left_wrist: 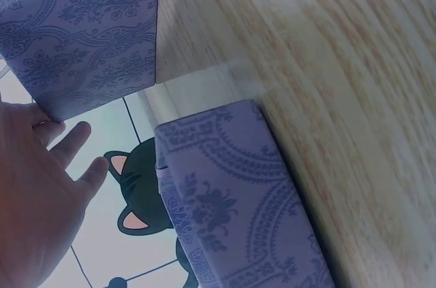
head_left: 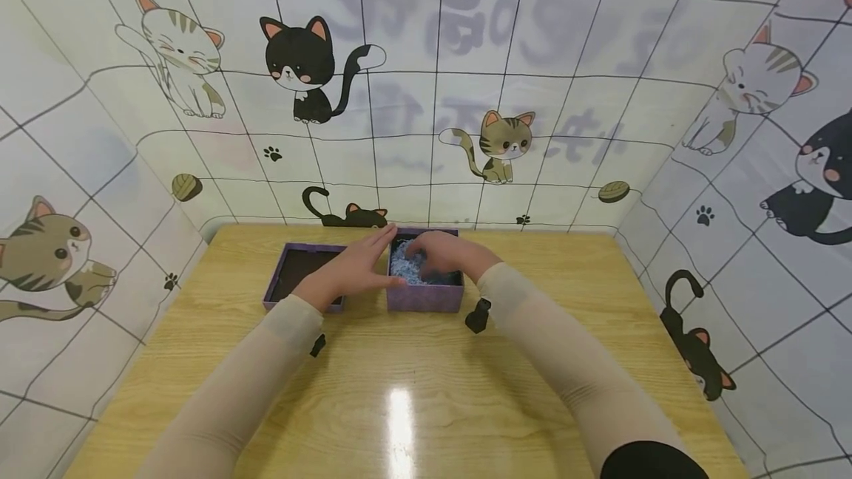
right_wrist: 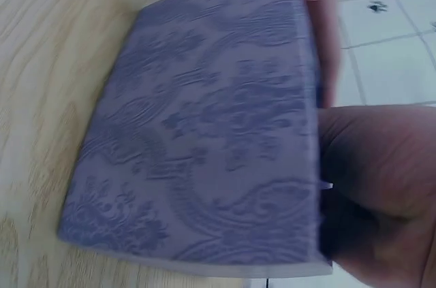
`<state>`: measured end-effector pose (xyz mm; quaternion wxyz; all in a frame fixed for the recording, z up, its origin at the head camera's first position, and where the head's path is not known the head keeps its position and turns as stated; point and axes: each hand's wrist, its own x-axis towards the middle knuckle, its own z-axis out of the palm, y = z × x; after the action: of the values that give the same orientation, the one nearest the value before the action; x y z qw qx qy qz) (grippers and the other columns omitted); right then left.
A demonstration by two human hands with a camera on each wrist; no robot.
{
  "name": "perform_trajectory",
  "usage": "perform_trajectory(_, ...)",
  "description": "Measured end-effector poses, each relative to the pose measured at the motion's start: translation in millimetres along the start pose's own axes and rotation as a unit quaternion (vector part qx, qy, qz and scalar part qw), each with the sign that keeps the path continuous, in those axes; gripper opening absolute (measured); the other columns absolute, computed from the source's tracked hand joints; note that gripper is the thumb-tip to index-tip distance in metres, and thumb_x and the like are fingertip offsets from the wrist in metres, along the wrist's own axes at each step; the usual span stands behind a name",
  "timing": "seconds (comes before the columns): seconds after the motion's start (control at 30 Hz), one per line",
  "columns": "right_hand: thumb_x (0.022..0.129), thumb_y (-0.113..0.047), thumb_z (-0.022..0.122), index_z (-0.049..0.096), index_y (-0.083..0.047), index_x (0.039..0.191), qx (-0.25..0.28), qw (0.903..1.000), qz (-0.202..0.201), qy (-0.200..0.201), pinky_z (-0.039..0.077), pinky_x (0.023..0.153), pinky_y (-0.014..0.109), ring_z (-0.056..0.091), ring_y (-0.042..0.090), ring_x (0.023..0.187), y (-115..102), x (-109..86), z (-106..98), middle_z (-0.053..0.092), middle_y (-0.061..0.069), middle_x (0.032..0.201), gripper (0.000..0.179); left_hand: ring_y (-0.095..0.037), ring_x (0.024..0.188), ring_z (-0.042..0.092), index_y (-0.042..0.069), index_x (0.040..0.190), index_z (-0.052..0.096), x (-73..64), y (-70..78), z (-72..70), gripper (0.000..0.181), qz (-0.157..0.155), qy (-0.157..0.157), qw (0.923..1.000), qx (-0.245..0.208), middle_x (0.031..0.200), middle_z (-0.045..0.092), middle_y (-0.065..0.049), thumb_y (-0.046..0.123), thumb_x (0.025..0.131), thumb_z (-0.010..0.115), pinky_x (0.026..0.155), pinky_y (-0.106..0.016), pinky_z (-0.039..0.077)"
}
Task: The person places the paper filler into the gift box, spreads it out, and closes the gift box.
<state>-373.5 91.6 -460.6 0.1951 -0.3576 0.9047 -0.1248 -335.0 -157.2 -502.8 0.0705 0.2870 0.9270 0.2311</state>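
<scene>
A purple patterned box point(head_left: 424, 299) stands open at the far middle of the table, with blue shredded paper point(head_left: 403, 266) inside. My right hand point(head_left: 455, 251) reaches over its right wall, fingers bent down into the paper. In the right wrist view the box's wall point(right_wrist: 197, 131) hides most of those fingers, so I cannot tell whether they grip anything. My left hand point(head_left: 356, 266) is at the box's left side, fingers extended and thumb spread, its fingertips right at the rim. Below the left hand lies the matching lid point(head_left: 288, 272), its dark inside facing up.
The wooden table point(head_left: 346, 405) stretches toward me in front of the box. Behind it and on both sides rise white walls point(head_left: 406, 109) with a grid and cat drawings. Small black devices point(head_left: 478, 316) hang at both wrists.
</scene>
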Motion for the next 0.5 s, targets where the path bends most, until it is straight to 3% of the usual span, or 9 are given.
perform_trajectory(0.13,0.104,-0.014,0.082,0.077,-0.010,0.137,0.119,0.9911,-0.030,0.052,0.059,0.097,0.039,0.069,0.020,0.113,0,-3.3,-1,0.075,0.004,0.128,0.034,-0.040,0.168,0.018,0.028,0.180,0.002,-1.2,2.6,-2.2,0.121,-0.004,-0.004,1.0000,-0.003,0.187,0.004,-0.003,0.083,0.094,0.067,0.129,-0.070,0.027)
perform_trajectory(0.23,0.105,-0.010,0.079,0.078,-0.007,0.133,0.179,0.9819,-0.039,0.047,0.060,0.094,0.038,0.070,0.019,0.109,-1,-0.7,4,0.076,0.004,0.122,0.029,-0.041,0.168,0.019,0.027,0.180,0.002,-1.8,4.2,-3.9,0.122,-0.004,-0.005,1.0000,-0.001,0.187,0.003,-0.003,0.084,0.094,0.066,0.128,-0.070,0.026)
perform_trajectory(0.37,0.103,-0.007,0.079,0.078,-0.005,0.133,0.185,0.9820,-0.013,0.035,0.060,0.097,0.039,0.072,0.021,0.112,-1,8.2,14,0.077,0.006,0.124,0.030,-0.041,0.168,0.018,0.023,0.181,0.005,-2.1,5.5,-4.5,0.123,0.000,-0.004,0.9999,-0.009,0.187,0.004,-0.003,0.085,0.093,0.067,0.128,-0.071,0.026)
perform_trajectory(0.5,0.103,-0.009,0.080,0.077,-0.005,0.136,0.155,0.9875,0.006,0.029,0.059,0.103,0.040,0.071,0.023,0.119,-2,14.7,20,0.076,0.009,0.131,0.034,-0.040,0.169,0.017,0.023,0.181,0.006,-2.2,4.0,-3.0,0.124,0.003,0.000,1.0000,-0.008,0.187,0.005,-0.004,0.086,0.092,0.066,0.129,-0.070,0.025)
